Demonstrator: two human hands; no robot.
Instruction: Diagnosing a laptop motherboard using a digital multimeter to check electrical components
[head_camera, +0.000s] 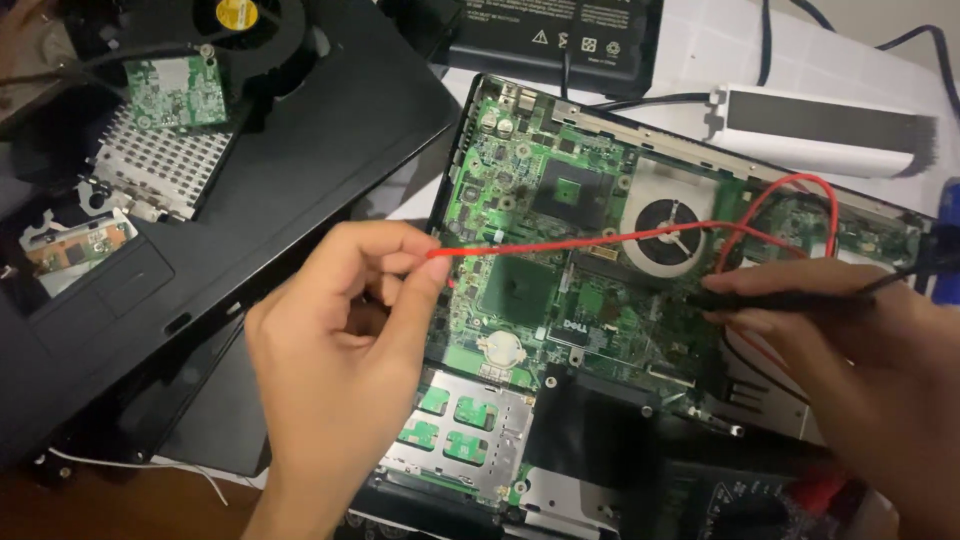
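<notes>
An opened laptop base lies in front of me with its green motherboard (520, 200) exposed, a round cooling fan (665, 235) at its upper right and a coin cell (500, 348) lower down. My left hand (340, 350) pinches the end of a thin red test lead (560, 243) that stretches across the board and loops at the right. My right hand (850, 350) holds a black probe (790, 300) lying flat above the board's right side, its black wire trailing off right.
A black laptop cover (300, 150) with a perforated metal plate (160, 165), a small green card (175, 92) and a fan lies at left. A black battery pack (555, 35) sits at the top, a white-and-black bar (820, 125) at upper right. Card slots (455, 430) show near me.
</notes>
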